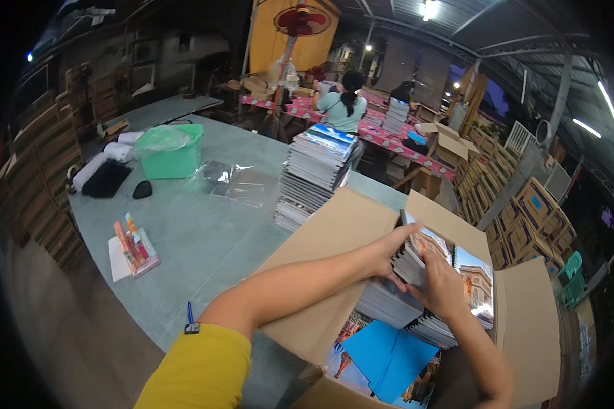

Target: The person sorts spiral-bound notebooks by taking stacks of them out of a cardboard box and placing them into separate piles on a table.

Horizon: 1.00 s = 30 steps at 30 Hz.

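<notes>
An open cardboard box (334,238) is in front of me, its flaps folded outward. Inside it, my left hand (390,258) grips the left side of a short stack of spiral notebooks (408,264). My right hand (441,283) is closed round the near right side of that same stack. The top cover shows a picture of a stone arch. Beside it in the box lie more spiral notebooks (474,279) with a similar cover. Nearer to me, a blue folded sheet (389,358) rests on other picture covers. The lower ends of some fingers are hidden behind the pages.
Beyond the box stands a tall stack of notebooks (314,170) on the grey table (211,225). Farther left are a green plastic bin (170,153), clear plastic film (232,183) and several markers (135,244). A person (341,119) works at a pink-covered table behind.
</notes>
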### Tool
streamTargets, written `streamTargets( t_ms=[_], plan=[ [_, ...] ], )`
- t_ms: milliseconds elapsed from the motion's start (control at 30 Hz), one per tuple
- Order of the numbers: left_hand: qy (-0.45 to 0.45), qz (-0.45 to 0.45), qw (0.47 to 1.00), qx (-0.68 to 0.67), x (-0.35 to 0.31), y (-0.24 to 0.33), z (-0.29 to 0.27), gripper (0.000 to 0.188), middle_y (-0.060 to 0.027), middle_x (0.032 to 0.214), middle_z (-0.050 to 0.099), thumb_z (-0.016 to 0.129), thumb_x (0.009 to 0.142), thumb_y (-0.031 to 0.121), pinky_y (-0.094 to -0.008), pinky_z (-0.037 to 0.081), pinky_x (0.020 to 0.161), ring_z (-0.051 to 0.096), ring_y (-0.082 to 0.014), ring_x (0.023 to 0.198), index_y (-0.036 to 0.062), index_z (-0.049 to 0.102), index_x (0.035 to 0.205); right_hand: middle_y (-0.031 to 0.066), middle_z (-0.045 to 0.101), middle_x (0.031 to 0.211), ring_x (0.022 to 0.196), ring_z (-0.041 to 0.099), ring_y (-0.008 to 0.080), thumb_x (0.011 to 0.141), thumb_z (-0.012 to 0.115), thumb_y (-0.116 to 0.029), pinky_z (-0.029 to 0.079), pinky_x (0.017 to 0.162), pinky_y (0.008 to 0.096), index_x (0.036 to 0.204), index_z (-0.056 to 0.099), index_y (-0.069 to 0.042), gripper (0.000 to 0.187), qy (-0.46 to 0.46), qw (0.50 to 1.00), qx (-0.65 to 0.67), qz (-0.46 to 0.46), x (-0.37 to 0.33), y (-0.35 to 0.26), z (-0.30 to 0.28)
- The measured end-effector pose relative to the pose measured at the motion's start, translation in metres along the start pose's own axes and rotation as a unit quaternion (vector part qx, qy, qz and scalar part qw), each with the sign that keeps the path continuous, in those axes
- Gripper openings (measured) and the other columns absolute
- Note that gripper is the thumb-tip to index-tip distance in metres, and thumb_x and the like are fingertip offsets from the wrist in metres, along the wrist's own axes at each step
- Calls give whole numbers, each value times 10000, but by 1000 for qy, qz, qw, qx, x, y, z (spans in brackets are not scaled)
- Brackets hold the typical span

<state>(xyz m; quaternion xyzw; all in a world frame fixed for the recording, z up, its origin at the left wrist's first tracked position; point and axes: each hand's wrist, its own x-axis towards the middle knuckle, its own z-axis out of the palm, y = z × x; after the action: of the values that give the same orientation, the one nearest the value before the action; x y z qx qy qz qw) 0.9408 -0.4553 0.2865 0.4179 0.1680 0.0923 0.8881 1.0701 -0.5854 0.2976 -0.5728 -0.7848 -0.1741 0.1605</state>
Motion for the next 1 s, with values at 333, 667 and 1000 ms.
streamTargets(
  t_ms=[333,667,1000],
  plan=[
    [-2,99,993,-66,-40,2,-11,486,-104,1086,586,588,740,278,-424,541,626,581,-267,955,118,487,1187,200,550,1155,1040,552,293,797,453,-658,479,778,385,1206,478,17,790,-14,742,444,501,-64,37,-65],
    [64,285,950,113,-213,15,-119,576,-129,1150,541,662,715,167,-352,504,812,573,-206,984,-11,438,1215,153,584,1066,968,580,246,762,698,-385,452,888,385,1201,444,27,653,78,626,694,347,80,-142,-7],
    [194,180,940,215,-336,-84,-317,652,-129,1050,605,684,519,-94,-358,511,779,593,-238,947,-38,508,1144,181,549,1110,1064,528,267,564,843,-164,418,906,359,1197,361,28,818,-2,835,464,295,101,-329,161]
  ],
)
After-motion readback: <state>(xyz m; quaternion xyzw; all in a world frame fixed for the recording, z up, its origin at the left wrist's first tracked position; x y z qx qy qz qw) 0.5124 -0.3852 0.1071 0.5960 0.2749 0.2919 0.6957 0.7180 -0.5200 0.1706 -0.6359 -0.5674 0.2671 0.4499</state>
